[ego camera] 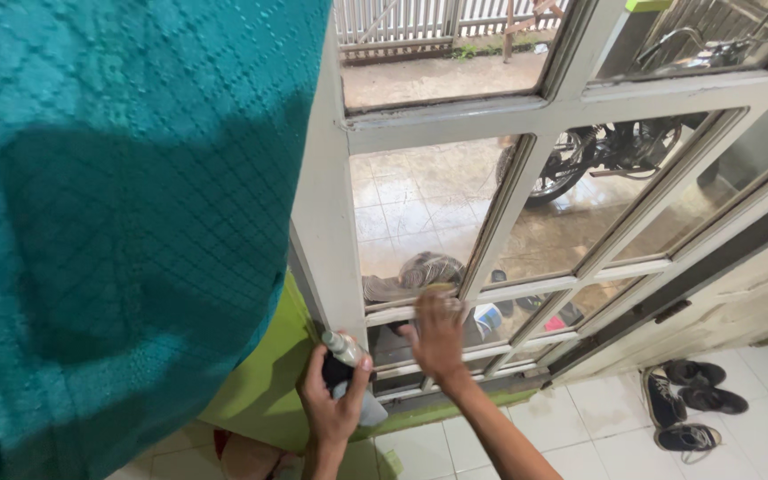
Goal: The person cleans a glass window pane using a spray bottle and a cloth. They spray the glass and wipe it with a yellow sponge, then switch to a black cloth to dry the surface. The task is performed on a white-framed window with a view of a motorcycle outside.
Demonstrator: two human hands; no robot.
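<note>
Gripping a spray bottle (346,354), the left hand (332,402) is closed round it; the right hand (438,336), flat and empty-looking, presses the window pane (420,293); hard pushing could crack glass

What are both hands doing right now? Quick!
Left hand: closed around a small spray bottle with a black body and pale nozzle.
Right hand: open, fingers spread flat against the white-framed glass window, low down.

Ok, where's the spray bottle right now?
In the head view, low and centre-left: the left hand grips the spray bottle at the white window frame's foot, beside the right hand.
</note>
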